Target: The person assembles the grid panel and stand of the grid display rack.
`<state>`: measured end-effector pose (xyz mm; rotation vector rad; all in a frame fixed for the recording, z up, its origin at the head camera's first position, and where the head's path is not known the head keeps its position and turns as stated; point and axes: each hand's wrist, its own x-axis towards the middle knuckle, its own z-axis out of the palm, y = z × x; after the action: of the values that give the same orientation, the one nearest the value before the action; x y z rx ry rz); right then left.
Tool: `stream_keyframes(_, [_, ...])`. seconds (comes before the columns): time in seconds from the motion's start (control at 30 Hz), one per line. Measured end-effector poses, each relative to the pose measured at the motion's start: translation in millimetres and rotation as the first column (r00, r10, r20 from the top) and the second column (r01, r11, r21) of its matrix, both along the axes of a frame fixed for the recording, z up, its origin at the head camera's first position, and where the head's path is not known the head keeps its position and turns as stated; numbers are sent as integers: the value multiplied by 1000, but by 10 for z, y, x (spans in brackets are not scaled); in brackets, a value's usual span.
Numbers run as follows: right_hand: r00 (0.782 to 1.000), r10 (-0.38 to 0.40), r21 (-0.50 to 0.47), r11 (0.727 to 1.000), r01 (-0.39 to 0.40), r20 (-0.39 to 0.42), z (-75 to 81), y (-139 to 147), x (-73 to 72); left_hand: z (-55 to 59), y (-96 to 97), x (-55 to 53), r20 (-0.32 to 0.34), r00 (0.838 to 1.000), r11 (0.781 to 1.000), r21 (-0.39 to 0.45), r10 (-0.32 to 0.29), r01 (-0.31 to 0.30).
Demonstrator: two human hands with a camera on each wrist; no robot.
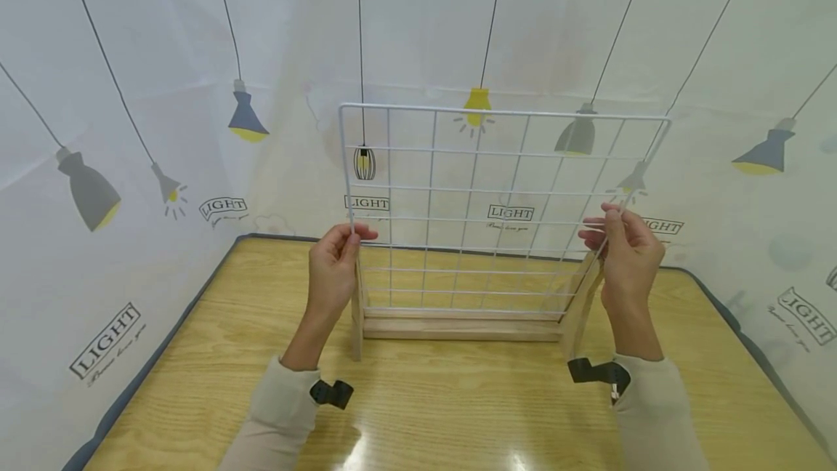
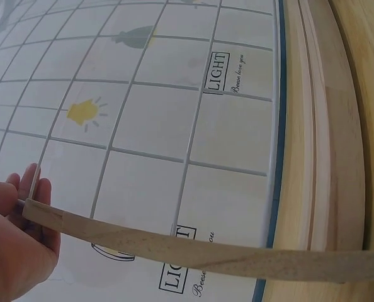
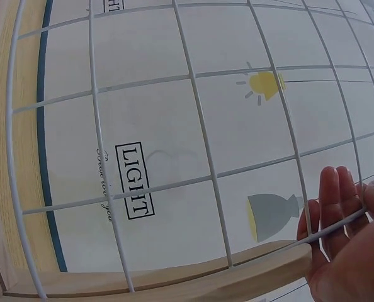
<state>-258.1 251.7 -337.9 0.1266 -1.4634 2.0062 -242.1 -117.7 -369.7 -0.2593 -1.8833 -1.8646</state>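
A white wire grid panel (image 1: 503, 112) stands upright, leaning slightly, within a pale wooden stand (image 1: 458, 330). My left hand (image 1: 331, 267) pinches the panel's left edge wire between thumb and fingers, just above the stand's left post (image 2: 136, 244). On the other side, my right hand (image 1: 631, 260) pinches the right edge wire, near the top of the right post (image 3: 269, 270). The panel's bottom wire lies close to the stand's crossbar in the head view; whether it is seated in a groove cannot be told.
Under the stand is a wood-grain table (image 1: 431, 398) with a dark edge. A whitish sheet (image 1: 288, 35) printed with lamps and "LIGHT" labels hangs behind and along both sides. Black straps (image 1: 598, 371) sit at both wrists.
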Motion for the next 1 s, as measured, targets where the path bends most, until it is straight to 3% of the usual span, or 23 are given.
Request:
stream_keyframes(0.53, [1000, 20, -23, 1000, -20, 0, -16, -1, 16, -7, 3, 15, 5, 1000, 1000, 4, 8, -8])
stream_keyframes(1.0, [1000, 16, -20, 1000, -16, -6, -17, -4, 8, -4, 4, 14, -2, 1000, 999, 38, -22, 22])
